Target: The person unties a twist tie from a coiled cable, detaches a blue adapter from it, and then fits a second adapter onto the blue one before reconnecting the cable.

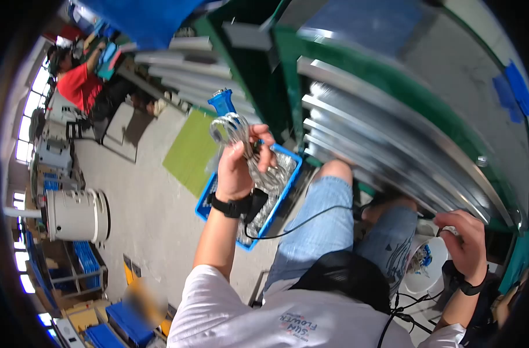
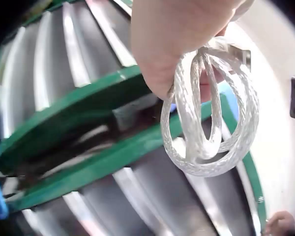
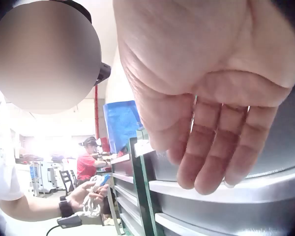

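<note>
My left hand [image 1: 234, 174] is raised and holds a coiled cable [image 1: 232, 129] in a clear silvery jacket. A blue plug [image 1: 221, 103] with a metal pin end sticks up from the coil. In the left wrist view the cable's loops [image 2: 211, 164] hang below the hand, with the grip partly hidden behind it. Under this hand on the floor stands a blue crate [image 1: 297, 169] with silvery bundles in it. My right hand [image 1: 468, 246] holds nothing; in the right wrist view its fingers [image 3: 211, 162] are relaxed and extended, close in front of the metal rollers.
A green frame [image 1: 285, 75] carries metal rollers [image 1: 380, 139] ahead of my knees. Below my right hand sits a white bucket [image 1: 430, 285] with small blue pieces inside. A green mat [image 1: 189, 151] and a white drum [image 1: 76, 216] are at left. Another person [image 1: 79, 87] sits farther off.
</note>
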`<state>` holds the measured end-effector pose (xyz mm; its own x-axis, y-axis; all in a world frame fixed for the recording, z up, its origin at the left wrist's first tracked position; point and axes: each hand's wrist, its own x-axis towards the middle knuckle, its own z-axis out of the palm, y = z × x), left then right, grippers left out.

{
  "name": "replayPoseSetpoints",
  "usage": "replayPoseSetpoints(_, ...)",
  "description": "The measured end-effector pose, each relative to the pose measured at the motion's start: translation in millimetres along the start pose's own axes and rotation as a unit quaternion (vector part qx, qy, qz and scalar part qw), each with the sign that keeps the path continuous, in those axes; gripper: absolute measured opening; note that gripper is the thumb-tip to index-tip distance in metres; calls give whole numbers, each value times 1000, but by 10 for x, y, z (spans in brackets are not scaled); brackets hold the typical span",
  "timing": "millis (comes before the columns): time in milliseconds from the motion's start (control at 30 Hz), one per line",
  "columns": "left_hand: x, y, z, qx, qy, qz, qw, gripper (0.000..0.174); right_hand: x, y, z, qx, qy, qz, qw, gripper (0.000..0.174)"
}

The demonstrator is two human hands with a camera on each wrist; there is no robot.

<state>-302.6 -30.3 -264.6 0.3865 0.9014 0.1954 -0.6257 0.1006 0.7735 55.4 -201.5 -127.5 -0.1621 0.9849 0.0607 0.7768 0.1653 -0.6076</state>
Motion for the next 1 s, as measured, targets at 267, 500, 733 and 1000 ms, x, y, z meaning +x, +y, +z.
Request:
replayPoseSetpoints(267, 822, 470, 2213, 86, -246, -1, 965, 57, -193, -276, -941, -29, 159, -120, 979, 17)
replayPoseSetpoints(500, 1545, 278, 3632, 126, -441, -51, 887, 54, 317, -118, -1399, 123, 191, -222, 948, 50)
replayPoseSetpoints(733, 2299, 64, 3856, 178, -306, 26, 935, 29, 913, 383, -1927, 206, 198, -134, 949, 47)
replayPoseSetpoints(1000, 2799, -259, 3476, 112, -281, -82, 950, 36, 1417, 1033, -2059, 210, 115, -101, 966, 34)
